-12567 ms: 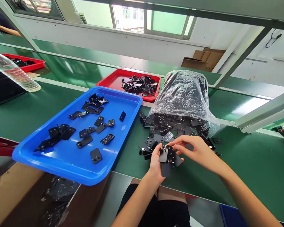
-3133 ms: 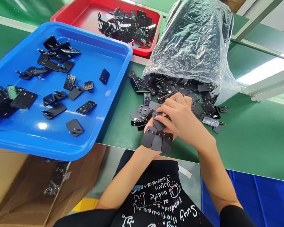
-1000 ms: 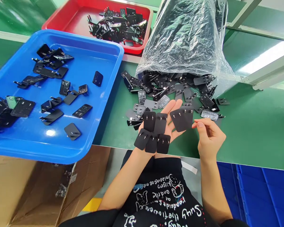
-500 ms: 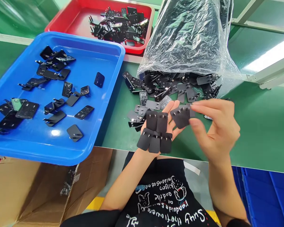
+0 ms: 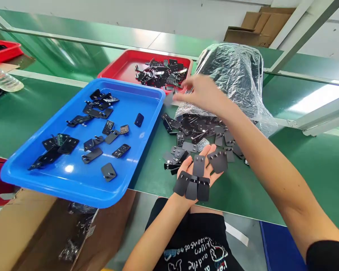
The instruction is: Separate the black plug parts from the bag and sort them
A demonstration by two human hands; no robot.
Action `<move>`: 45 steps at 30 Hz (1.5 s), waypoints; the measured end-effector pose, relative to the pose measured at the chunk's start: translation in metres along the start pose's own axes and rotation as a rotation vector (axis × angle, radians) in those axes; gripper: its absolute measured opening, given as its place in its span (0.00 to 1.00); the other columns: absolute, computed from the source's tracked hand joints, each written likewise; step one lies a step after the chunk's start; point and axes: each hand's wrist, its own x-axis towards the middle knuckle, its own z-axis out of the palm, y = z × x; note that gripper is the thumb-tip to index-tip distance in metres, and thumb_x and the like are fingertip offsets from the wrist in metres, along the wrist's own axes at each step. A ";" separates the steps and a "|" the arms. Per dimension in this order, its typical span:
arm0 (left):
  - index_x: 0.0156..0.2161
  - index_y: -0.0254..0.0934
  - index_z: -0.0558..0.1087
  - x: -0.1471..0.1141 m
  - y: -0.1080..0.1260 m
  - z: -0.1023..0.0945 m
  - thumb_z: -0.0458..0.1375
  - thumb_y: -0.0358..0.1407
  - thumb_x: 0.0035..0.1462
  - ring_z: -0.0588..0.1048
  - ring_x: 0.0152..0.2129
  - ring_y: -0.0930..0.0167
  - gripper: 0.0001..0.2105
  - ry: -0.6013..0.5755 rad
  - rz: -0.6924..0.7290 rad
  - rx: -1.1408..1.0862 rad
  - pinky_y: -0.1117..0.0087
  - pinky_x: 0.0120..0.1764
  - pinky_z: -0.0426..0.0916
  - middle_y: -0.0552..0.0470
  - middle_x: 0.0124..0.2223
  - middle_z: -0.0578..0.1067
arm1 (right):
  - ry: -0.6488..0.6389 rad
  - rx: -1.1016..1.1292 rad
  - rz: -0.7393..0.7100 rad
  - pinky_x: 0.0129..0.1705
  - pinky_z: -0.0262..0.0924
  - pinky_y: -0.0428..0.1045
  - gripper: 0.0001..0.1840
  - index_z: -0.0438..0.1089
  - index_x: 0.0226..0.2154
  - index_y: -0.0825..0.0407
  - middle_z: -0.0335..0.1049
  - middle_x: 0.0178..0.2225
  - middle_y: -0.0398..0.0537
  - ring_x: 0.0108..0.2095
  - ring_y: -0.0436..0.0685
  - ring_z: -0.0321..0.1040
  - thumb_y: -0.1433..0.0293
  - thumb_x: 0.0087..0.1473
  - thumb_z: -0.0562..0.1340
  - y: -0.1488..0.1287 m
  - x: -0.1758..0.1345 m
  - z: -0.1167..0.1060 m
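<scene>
The plate [image 5: 168, 99] in the right hand [image 5: 200, 90] is blurred; the left edge crops the bottle [image 5: 5, 78] (top unseen).

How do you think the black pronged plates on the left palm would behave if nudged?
The black pronged plates are probably stiff, since some jut past the edge of the left hand without visibly drooping. They look light, as several rest on one open palm. A nudge could slide them off, because no fingers are curled over them.
</scene>
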 end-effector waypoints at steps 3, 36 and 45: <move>0.62 0.38 0.61 -0.001 -0.001 -0.002 0.38 0.42 0.64 0.53 0.64 0.61 0.25 -0.034 0.019 0.038 0.55 0.61 0.55 0.54 0.68 0.54 | 0.284 0.045 0.041 0.37 0.61 0.54 0.15 0.70 0.31 0.54 0.69 0.30 0.49 0.35 0.58 0.68 0.57 0.52 0.64 0.008 0.009 -0.013; 0.61 0.39 0.62 0.006 -0.004 -0.005 0.40 0.42 0.65 0.63 0.60 0.65 0.23 0.039 0.050 0.042 0.55 0.63 0.53 0.52 0.62 0.66 | 0.383 0.001 0.085 0.53 0.55 0.65 0.14 0.72 0.45 0.46 0.69 0.48 0.52 0.53 0.65 0.60 0.65 0.54 0.64 0.022 -0.203 0.044; 0.59 0.39 0.65 0.008 -0.004 -0.008 0.42 0.42 0.64 0.66 0.57 0.61 0.22 0.106 0.087 -0.032 0.50 0.62 0.52 0.47 0.60 0.69 | -0.360 0.056 -0.089 0.34 0.59 0.51 0.09 0.72 0.21 0.52 0.70 0.24 0.46 0.30 0.55 0.64 0.67 0.49 0.66 0.018 -0.057 0.022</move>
